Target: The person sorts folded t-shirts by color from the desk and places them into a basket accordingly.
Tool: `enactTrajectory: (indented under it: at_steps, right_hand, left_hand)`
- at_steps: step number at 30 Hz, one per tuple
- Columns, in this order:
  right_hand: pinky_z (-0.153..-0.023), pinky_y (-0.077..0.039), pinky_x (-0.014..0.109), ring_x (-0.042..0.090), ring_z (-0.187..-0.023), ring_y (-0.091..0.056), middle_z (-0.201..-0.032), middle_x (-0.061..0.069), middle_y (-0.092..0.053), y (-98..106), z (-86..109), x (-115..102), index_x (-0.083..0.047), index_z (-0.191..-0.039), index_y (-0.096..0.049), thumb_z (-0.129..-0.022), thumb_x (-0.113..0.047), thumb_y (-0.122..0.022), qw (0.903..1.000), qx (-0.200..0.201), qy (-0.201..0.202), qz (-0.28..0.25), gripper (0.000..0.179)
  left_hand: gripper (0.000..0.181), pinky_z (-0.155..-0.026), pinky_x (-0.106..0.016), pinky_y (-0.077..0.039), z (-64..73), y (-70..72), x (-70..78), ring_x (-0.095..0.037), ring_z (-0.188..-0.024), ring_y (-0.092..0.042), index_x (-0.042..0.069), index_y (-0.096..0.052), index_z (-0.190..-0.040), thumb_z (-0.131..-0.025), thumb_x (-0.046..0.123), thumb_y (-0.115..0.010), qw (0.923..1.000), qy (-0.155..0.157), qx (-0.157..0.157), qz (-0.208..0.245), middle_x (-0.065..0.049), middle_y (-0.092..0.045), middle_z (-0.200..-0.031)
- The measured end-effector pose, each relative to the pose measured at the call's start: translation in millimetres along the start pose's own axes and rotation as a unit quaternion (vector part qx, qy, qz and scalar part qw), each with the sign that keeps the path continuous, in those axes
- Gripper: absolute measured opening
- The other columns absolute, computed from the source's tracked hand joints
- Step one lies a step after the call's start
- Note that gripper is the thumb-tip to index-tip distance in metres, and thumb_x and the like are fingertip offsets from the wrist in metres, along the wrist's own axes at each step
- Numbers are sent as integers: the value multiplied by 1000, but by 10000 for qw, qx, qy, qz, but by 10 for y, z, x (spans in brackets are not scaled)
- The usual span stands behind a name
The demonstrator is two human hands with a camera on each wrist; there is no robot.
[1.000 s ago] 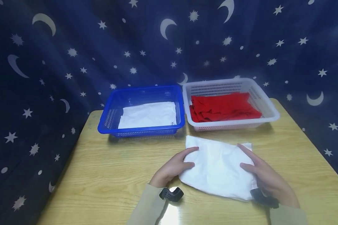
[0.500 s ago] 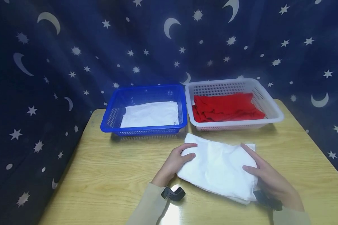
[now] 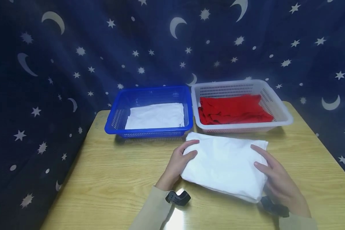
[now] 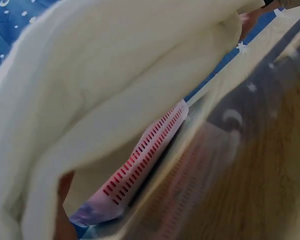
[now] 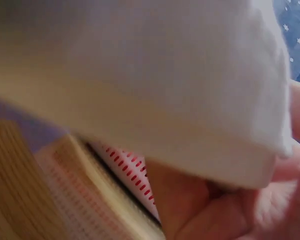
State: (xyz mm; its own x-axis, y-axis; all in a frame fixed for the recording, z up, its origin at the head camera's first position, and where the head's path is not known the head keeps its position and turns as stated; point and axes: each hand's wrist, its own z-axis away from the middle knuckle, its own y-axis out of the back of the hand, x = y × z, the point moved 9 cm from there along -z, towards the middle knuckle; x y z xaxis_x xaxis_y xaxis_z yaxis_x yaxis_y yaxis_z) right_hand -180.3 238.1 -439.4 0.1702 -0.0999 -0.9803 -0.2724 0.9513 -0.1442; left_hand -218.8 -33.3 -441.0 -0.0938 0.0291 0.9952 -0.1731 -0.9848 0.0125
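A folded white cloth (image 3: pixel 224 166) is held flat between both hands, raised off the table, as the gap beneath it in the wrist views shows. My left hand (image 3: pixel 176 161) grips its left edge, with thumb and a finger on top. At the right edge my right hand (image 3: pixel 279 175) grips the cloth the same way. In the right wrist view, curled fingers (image 5: pixel 215 215) lie under the cloth's corner. The cloth fills much of the left wrist view and hides most of the left hand there.
A blue basket (image 3: pixel 149 130) with a folded white cloth (image 3: pixel 158 116) stands at the back of the wooden table (image 3: pixel 109 179). Right beside it is a white basket (image 3: pixel 244 125) with red cloth (image 3: pixel 233 108). A star-and-moon curtain (image 3: pixel 149 38) hangs behind.
Both hands have lifted the white cloth off the table and moved it slightly toward the baskets. The head view has shifted a little, moving the baskets rightward in the picture.
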Motion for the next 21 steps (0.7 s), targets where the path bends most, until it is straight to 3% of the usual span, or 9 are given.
enactTrajectory:
  at_steps: [1,3,5,8,10,11,21]
  right_hand:
    - [-105,0,35,9,-128,2,-146,-5,-3,-2,4,-9,-20,-142,-23,-93,-8,-44,10000,22,22,-31,54]
    - [-98,-17,24,11,-126,-3,-145,-2,-8,4,12,-25,-15,-141,-26,-93,-9,-45,9999,108,55,82,51]
    - [-93,-20,23,12,-124,-6,-144,0,-12,7,18,-44,-13,-139,-29,-93,-10,-45,9997,182,56,146,49]
    - [-104,-7,39,12,-125,-5,-143,1,-14,14,22,-92,-11,-138,-30,-93,-11,-47,9994,252,115,225,49]
    - [-100,11,54,11,-127,-2,-144,1,-15,16,24,-121,-13,-139,-30,-92,-14,-48,9990,299,97,324,49]
    - [-96,13,59,11,-127,-1,-144,1,-15,16,25,-135,-13,-138,-31,-92,-14,-48,9988,323,90,350,49]
    - [-93,16,62,13,-127,1,-144,-1,-14,-40,49,-294,-13,-138,-32,-92,-15,-48,9985,422,128,336,48]
  left_hand:
    - [27,-85,-34,-41,4,2,10,-10,-105,-49,37,-60,-110,-84,28,-60,10000,2,9,-12,16,-52,-118]
    - [26,-85,-34,-41,13,3,29,-10,-104,-49,37,-61,-109,-84,29,-60,10000,25,15,-13,16,-52,-117]
    - [25,-85,-34,-42,22,14,53,-10,-103,-50,38,-61,-108,-84,30,-60,10000,44,68,-47,17,-53,-116]
    - [24,-84,-35,-42,32,29,99,-10,-102,-51,37,-63,-106,-84,30,-60,9998,16,165,-90,16,-54,-114]
    - [23,-84,-35,-42,40,41,139,-11,-101,-51,36,-63,-105,-83,31,-61,9997,-40,223,-120,15,-55,-113]
    - [23,-83,-35,-42,44,46,160,-11,-101,-51,35,-63,-105,-83,31,-61,9996,-85,251,-114,15,-55,-113]
    - [25,-77,-33,-46,106,79,427,-16,-97,-53,25,-63,-108,-84,27,-62,9962,-838,245,42,7,-57,-113]
